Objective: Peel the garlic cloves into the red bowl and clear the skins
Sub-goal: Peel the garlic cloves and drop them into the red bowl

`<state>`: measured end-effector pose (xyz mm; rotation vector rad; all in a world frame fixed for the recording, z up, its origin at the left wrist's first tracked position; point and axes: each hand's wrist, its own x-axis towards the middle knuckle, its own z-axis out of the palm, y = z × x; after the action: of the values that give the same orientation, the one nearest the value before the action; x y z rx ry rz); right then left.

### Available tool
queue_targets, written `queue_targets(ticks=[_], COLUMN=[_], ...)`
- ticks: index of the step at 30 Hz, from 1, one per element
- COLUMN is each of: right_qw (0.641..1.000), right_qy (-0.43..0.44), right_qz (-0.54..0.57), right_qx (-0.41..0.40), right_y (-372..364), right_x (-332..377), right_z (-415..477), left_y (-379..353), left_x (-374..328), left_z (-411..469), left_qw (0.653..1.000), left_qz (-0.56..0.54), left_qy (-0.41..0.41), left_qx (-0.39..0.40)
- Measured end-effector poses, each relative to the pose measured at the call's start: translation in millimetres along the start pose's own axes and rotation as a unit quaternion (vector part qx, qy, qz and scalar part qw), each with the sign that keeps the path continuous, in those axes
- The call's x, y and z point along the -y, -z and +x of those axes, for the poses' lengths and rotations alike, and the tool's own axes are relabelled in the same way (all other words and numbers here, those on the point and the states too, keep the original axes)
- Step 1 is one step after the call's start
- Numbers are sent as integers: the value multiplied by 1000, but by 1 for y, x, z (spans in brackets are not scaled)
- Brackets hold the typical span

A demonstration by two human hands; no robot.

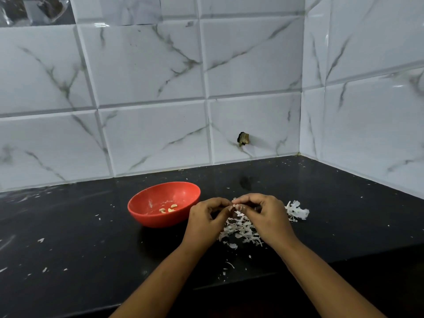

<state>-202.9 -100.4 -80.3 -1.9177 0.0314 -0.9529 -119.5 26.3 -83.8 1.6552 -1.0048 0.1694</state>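
Black worktop [68, 226] under marble-tiled wall [149, 76]. Red bowl [156, 220] left of centre, holding three peeled cloves [171, 210]. Left hand [204, 222] and right hand [263, 216] meet just beside it, each grip pinching one garlic clove [234, 205] above heaped skins [241, 229].

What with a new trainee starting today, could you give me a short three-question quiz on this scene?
1. True or false: the bowl holds peeled cloves.
2. Where is the biggest pile of skins? A) in the bowl B) on the counter, right of the bowl C) on the floor
3. What do the left hand and right hand pinch between them?
Key: 1 true; 2 B; 3 a clove.
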Motion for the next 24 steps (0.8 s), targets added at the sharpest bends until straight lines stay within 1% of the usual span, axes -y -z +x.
queue_targets(ticks=[4, 9, 14, 19, 24], right_qw=[1000, 999, 1000, 1000, 1000], right_qy=[11, 6, -3, 3, -1], right_qz=[-22, -34, -7, -14, 8], right_qx=[-7, -3, 8, 24, 29], right_y=[0, -1, -1, -2, -3], right_x=[-1, -1, 0, 2, 3], right_z=[-1, 0, -1, -2, -2], left_y=[-1, 0, 3, 1, 1], left_x=[0, -2, -2, -2, -2], left_z=[-1, -2, -2, -3, -3], left_qw=[1000, 1000, 1000, 999, 998], left_qz=[11, -5, -12, 14, 24], left_qy=[-7, 4, -5, -23, -36], left_qx=[-9, 2, 6, -27, -43])
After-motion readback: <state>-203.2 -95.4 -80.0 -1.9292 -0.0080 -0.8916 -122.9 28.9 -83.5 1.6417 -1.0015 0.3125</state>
